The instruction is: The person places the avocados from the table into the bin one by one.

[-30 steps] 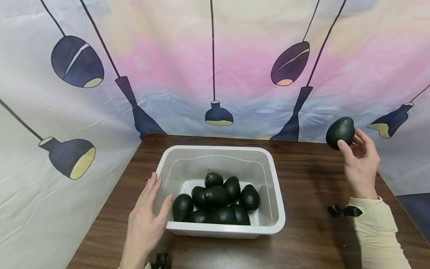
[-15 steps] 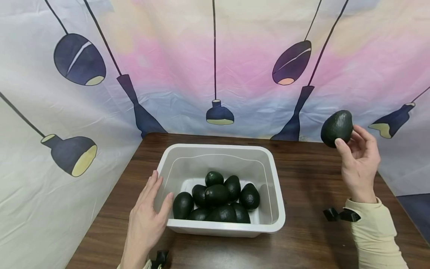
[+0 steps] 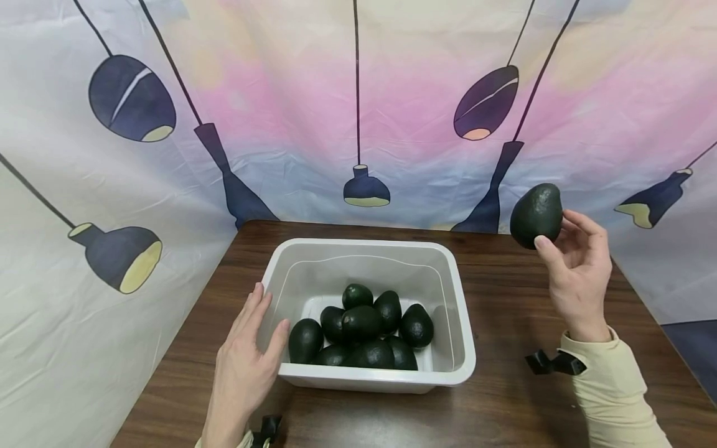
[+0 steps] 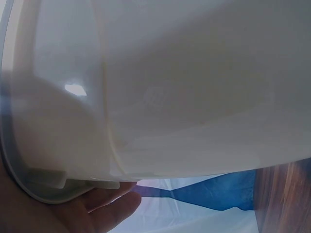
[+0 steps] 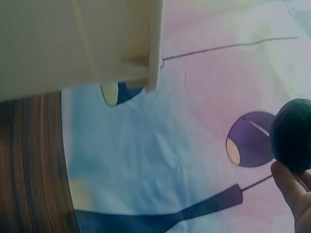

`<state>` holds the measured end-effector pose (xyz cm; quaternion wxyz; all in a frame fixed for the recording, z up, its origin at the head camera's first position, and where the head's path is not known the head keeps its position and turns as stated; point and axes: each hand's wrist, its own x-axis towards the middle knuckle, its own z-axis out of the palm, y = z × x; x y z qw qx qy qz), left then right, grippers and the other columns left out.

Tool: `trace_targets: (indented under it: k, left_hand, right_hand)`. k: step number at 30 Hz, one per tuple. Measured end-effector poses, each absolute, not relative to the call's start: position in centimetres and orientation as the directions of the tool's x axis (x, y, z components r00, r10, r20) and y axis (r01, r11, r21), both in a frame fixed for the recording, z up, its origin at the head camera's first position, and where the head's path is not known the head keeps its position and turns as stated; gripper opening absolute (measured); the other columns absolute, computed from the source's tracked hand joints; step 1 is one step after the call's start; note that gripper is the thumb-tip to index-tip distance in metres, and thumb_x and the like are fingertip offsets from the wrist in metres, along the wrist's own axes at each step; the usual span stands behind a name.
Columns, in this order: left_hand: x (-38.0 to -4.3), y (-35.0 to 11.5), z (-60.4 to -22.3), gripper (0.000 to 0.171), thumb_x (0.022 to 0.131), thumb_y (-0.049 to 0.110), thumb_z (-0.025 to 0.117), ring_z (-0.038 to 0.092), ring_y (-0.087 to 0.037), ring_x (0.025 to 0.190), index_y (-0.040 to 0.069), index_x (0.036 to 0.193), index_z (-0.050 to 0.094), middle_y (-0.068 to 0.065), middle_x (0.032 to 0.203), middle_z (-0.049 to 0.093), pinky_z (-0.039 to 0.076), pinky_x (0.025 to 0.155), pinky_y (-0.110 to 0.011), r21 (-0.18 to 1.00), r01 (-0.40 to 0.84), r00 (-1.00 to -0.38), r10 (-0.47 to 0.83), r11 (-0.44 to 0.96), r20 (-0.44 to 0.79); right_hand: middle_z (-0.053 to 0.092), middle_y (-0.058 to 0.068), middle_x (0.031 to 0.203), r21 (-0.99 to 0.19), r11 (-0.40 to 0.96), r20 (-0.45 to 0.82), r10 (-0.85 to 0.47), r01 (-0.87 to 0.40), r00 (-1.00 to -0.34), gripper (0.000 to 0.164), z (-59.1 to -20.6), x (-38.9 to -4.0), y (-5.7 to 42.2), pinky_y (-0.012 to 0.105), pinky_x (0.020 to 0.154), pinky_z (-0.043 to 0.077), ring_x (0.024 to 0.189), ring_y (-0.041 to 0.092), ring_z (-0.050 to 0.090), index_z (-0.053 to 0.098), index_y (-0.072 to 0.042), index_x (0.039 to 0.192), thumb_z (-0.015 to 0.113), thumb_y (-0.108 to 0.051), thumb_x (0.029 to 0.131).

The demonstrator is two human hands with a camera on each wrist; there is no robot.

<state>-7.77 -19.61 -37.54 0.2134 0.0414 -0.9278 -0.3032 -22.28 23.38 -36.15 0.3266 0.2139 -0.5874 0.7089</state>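
Note:
A dark green avocado (image 3: 536, 216) is pinched between thumb and fingers of my right hand (image 3: 582, 277), held up above the table's right side. The same avocado (image 5: 293, 133) shows at the right edge of the right wrist view. My left hand (image 3: 244, 367) rests with fairly straight fingers on the left rim of a white plastic tub (image 3: 463, 348). In the left wrist view its fingers (image 4: 116, 211) lie at the tub's rim, partly hidden by it. Several more avocados (image 3: 361, 323) lie piled on the tub's floor, toward its near side.
The tub stands on a dark wooden table (image 3: 504, 398). Behind the table hangs a cloth backdrop (image 3: 291, 112) printed with lamps. A black strap (image 3: 556, 363) is at the right sleeve (image 3: 607, 386).
My right hand has moved left with its avocado, toward the tub, and the avocado is slightly higher than a second ago. The left hand and the avocados in the tub stay in place.

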Motion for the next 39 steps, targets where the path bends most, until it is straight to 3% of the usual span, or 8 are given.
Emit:
trace_targets:
  k: [19, 29, 34, 39]
  left_hand:
    - [-7.8, -19.6, -37.5, 0.053, 0.095, 0.033, 0.062, 0.036, -0.028, 0.140, 0.006, 0.140, 0.053, -0.001, 0.152, 0.039, 0.034, 0.104, -0.057, 0.583, 0.051, -0.905, -0.209, 0.811, 0.370]
    - [-7.7, -19.6, -37.5, 0.053, 0.095, 0.033, 0.063, 0.035, -0.029, 0.140, 0.006, 0.139, 0.053, -0.003, 0.152, 0.039, 0.034, 0.104, -0.057, 0.586, 0.050, -0.905, -0.211, 0.809, 0.368]
    - [-7.7, -19.7, -37.5, 0.054, 0.095, 0.034, 0.062, 0.035, -0.029, 0.140, 0.005, 0.140, 0.052, -0.003, 0.153, 0.039, 0.034, 0.104, -0.058, 0.583, 0.045, -0.907, -0.211, 0.812, 0.365]
    - [-7.8, -19.7, -37.5, 0.055, 0.095, 0.034, 0.062, 0.035, -0.031, 0.140, 0.005, 0.140, 0.052, -0.003, 0.153, 0.037, 0.034, 0.103, -0.059, 0.587, 0.050, -0.912, -0.203, 0.808, 0.357]
  right_hand:
    - [0.053, 0.026, 0.121, -0.624, -0.198, 0.750, 0.121, -0.756, -0.650, 0.054, -35.0, -20.5, 20.8, 0.025, 0.085, 0.052, 0.105, 0.028, 0.059, 0.042, 0.017, 0.132, 0.061, 0.019, 0.080]
    - [0.053, 0.022, 0.120, -0.623, -0.025, 0.782, -0.021, -0.782, -0.623, 0.054, -34.2, -19.0, 18.4, 0.022, 0.083, 0.051, 0.105, 0.024, 0.058, 0.044, 0.021, 0.129, 0.066, 0.015, 0.080]
    - [0.052, 0.027, 0.121, -0.605, 0.037, 0.788, -0.117, -0.795, -0.605, 0.053, -33.0, -18.0, 16.4, 0.021, 0.082, 0.051, 0.101, 0.019, 0.061, 0.045, 0.021, 0.127, 0.069, 0.011, 0.081]
    - [0.045, 0.033, 0.134, -0.604, 0.091, 0.751, -0.268, -0.792, -0.603, 0.056, -32.6, -17.5, 15.9, 0.030, 0.101, 0.044, 0.122, 0.031, 0.052, 0.044, 0.018, 0.131, 0.070, 0.008, 0.083]
